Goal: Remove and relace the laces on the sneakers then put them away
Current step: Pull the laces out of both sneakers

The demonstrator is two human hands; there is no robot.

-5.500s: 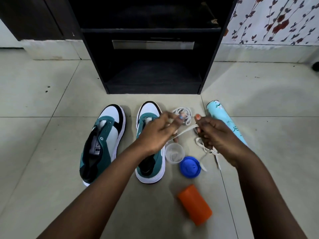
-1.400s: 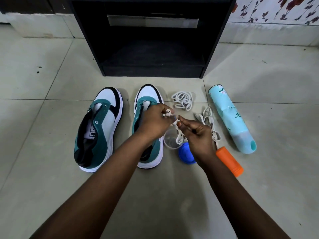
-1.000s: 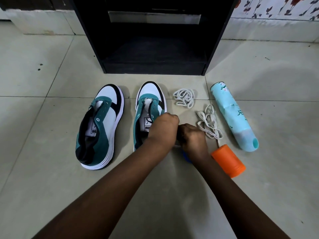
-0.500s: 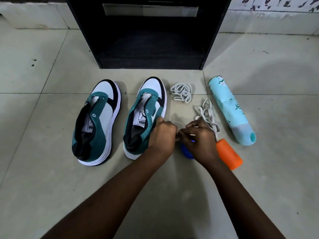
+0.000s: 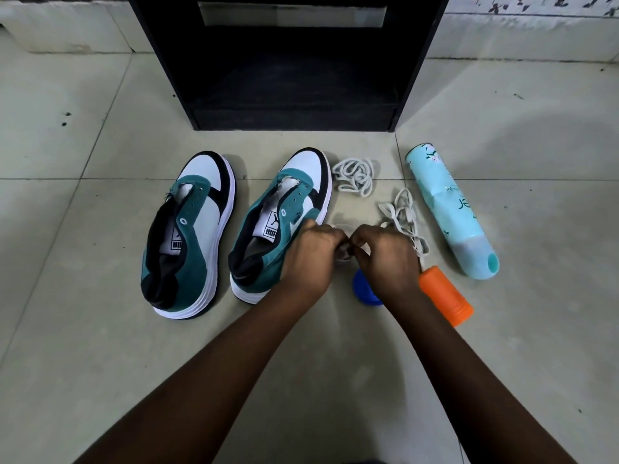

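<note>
Two teal, white and black sneakers lie unlaced on the tiled floor: the left sneaker (image 5: pixel 191 232) and the right sneaker (image 5: pixel 284 212). A bundled white lace (image 5: pixel 355 177) rests beside the right sneaker's toe. A second white lace (image 5: pixel 403 216) lies loosely further right and runs into my hands. My left hand (image 5: pixel 310 254) and my right hand (image 5: pixel 387 259) meet just right of the right sneaker's heel, fingers curled, both pinching a piece of that lace between them. A small clear cup under my hands is mostly hidden.
A black shoe cabinet (image 5: pixel 291 61) with an open lower shelf stands straight ahead. A light blue bottle (image 5: pixel 449 209) lies on its side at the right. An orange cap (image 5: pixel 445 296) and a blue lid (image 5: pixel 363 289) sit by my right wrist.
My hands came down from above the right sneaker to floor level beside its heel, bringing the lace over the cup. The right sneaker now lies turned, toe angled right.
</note>
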